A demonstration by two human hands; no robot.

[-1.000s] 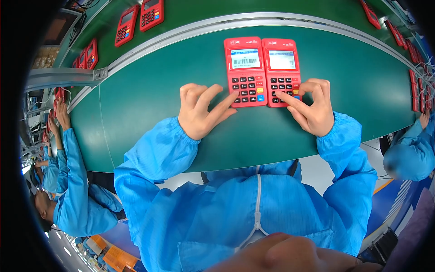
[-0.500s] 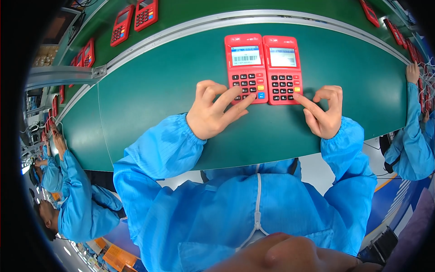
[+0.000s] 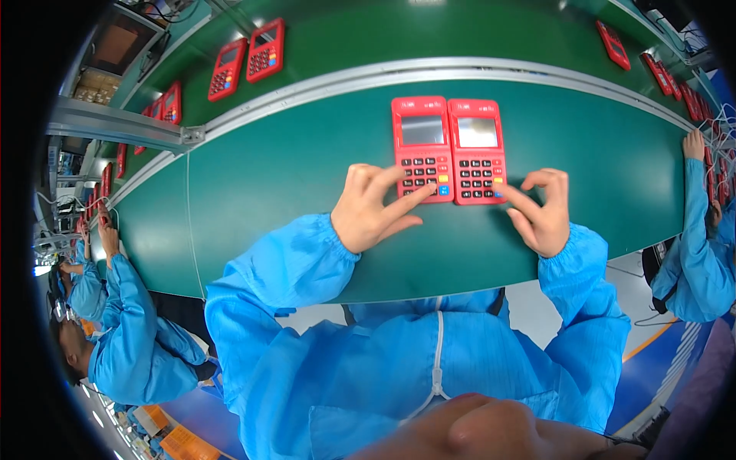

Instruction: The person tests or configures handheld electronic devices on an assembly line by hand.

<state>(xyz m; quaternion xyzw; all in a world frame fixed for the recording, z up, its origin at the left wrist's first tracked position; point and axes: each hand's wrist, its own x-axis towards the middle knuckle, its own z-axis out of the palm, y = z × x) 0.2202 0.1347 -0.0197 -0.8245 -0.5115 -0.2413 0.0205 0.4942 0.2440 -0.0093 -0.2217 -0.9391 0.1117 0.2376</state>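
Observation:
Two red card payment terminals lie face up, side by side and touching. The left terminal (image 3: 422,130) has a dark grey screen; the right terminal (image 3: 476,132) shows a pale, glaring one. My left hand (image 3: 368,208) reaches over the left terminal's lower keypad, fingers apart, with fingertips at its keys. At the lower right keys of the right terminal is the index fingertip of my right hand (image 3: 546,215). Its thumb stands away and its other fingers are bent. Neither hand grips anything; whether the fingertips press the keys I cannot tell.
The terminals rest on a green worktop (image 3: 284,176). Beyond a metal rail (image 3: 322,88) runs a green belt (image 3: 368,46) carrying several more red terminals (image 3: 266,50). A metal bar (image 3: 123,123) juts in at left. Co-workers in blue sit left (image 3: 146,345) and right (image 3: 694,268).
Both screens have lost their barcode display: the left is now dark, the right blank and pale. The whole view has shifted, so the bench sits lower. My fingers have moved slightly over the keys.

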